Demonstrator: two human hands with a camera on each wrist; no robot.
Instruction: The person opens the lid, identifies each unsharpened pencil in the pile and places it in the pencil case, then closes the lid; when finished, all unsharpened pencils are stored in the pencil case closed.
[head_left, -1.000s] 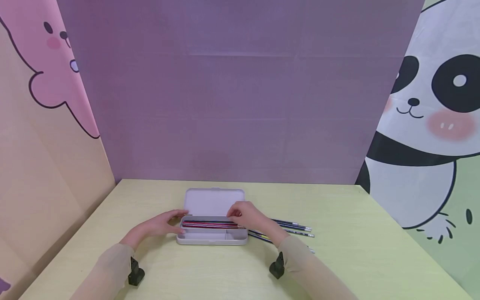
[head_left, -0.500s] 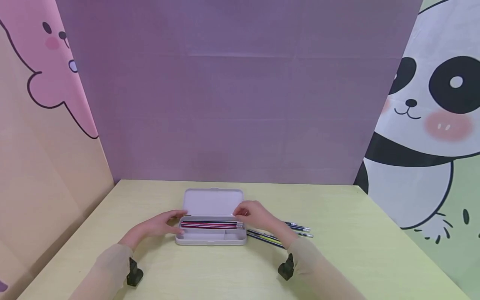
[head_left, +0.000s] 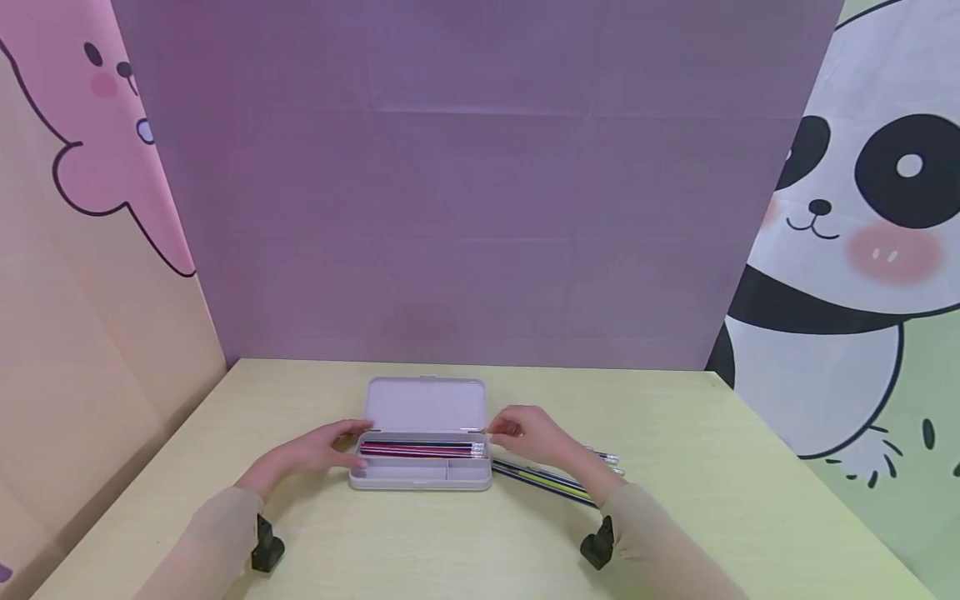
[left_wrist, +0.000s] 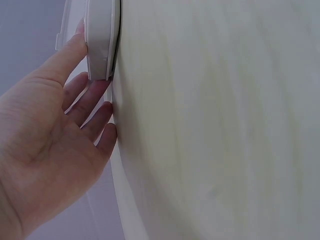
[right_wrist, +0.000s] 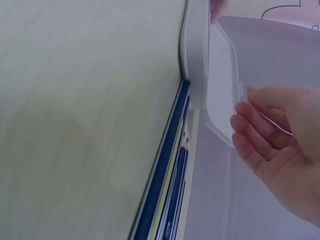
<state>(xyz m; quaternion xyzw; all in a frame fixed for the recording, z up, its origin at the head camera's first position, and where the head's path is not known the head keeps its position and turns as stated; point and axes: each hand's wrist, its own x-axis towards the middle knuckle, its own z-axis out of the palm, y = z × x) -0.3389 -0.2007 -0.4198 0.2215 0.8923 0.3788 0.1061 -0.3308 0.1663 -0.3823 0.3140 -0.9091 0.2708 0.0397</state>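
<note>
A pale pencil case [head_left: 420,484] lies with its lid [head_left: 426,403] raised on the table. Several striped pencils [head_left: 422,451] fill its back compartment, eraser ends to the right. My left hand [head_left: 315,451] holds the case's left end, thumb at the front and fingers at the back; in the left wrist view the thumb lies against the case wall [left_wrist: 99,37]. By the right back corner hovers my right hand [head_left: 531,435], fingers loosely bent and nothing between them, as the right wrist view of that hand [right_wrist: 280,137] shows.
More dark striped pencils [head_left: 536,477], one with yellow, lie on the table right of the case, partly under my right forearm. The front compartments [head_left: 405,472] hold nothing visible. A purple backdrop [head_left: 480,208] stands behind the table [head_left: 420,550].
My right hand has moved right, from above the back compartment to beside the case's right end, uncovering the pencils' eraser ends. My left hand has stayed at the left end.
</note>
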